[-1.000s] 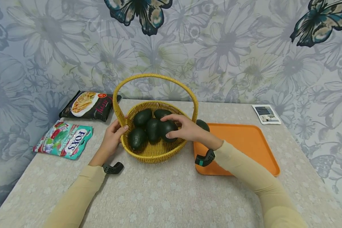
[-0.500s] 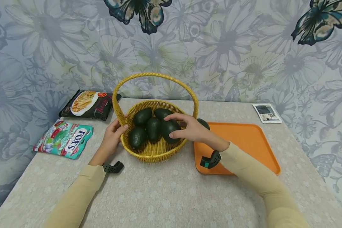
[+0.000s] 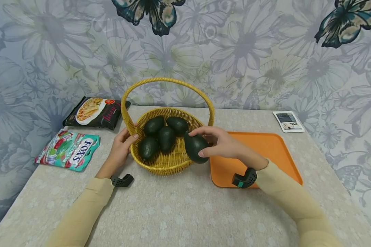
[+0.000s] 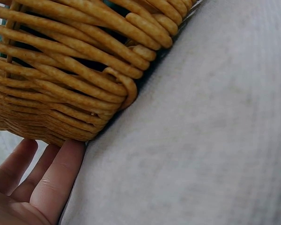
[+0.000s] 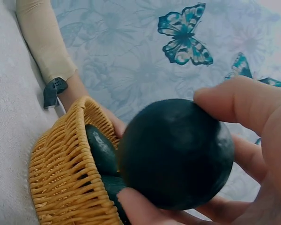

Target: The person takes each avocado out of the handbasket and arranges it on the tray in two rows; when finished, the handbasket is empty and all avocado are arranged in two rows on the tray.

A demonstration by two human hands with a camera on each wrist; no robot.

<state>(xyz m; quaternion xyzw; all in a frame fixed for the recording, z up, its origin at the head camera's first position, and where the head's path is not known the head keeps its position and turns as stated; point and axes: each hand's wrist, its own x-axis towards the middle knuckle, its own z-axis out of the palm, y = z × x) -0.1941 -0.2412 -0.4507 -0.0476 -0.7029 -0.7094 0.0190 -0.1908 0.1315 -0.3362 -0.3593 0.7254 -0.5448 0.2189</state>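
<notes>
My right hand [image 3: 221, 142] holds a dark green avocado [image 3: 196, 148] between thumb and fingers, above the right rim of the yellow wicker basket [image 3: 165, 169]. In the right wrist view that avocado [image 5: 178, 154] fills the middle, gripped from the side. Several more avocados [image 3: 166, 139] lie inside the basket. At the basket's left side, my left hand [image 3: 119, 149] grips the rim near the base of the handle, thumb on top. The left wrist view has its fingers [image 4: 56, 180] against the woven outer wall. An orange tray [image 3: 259, 151] lies right of the basket, partly behind my right hand and forearm.
Left of the basket lie a black food packet [image 3: 94, 113] and a teal FOX'S candy bag [image 3: 69, 150]. A small white card-like item [image 3: 288, 121] lies at the back right. The patterned wall [image 3: 250, 68] rises behind the table.
My right hand has lifted the avocado and brought it right, over the basket's rim. The avocado seen earlier at the tray's left edge is now hidden behind that hand. My left hand stays put.
</notes>
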